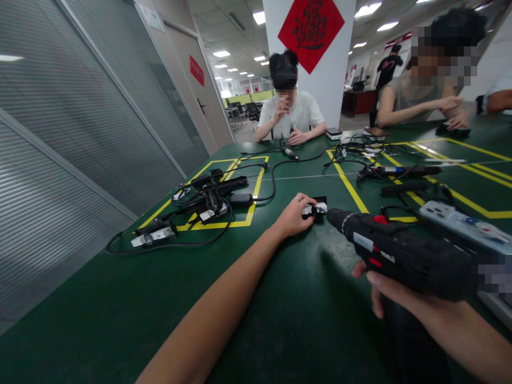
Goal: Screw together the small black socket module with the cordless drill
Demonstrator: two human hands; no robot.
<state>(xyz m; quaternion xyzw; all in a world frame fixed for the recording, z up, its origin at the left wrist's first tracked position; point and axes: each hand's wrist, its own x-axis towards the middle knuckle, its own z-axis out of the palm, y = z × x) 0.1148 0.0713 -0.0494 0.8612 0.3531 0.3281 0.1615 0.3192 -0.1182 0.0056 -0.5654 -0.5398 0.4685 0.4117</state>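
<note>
My left hand (pixel 296 214) is closed on a small black part with a white label (pixel 319 208), pressed against the green tabletop. In my right hand (pixel 394 290) is a black cordless drill (pixel 400 250) with red accents, the fingers wrapped round its handle. The drill points left, and its chuck (pixel 338 220) ends close to the right side of the small part. Whether the bit touches the part I cannot tell. The drill's lower grip is dark and partly hidden by my hand.
Black devices with cables (pixel 214 194) lie inside a yellow-taped area at left. More cables and tools (pixel 396 170) lie at right, beside a light-blue case (pixel 468 221). One person (pixel 294 114) sits across the table, another (pixel 420 101) at the right.
</note>
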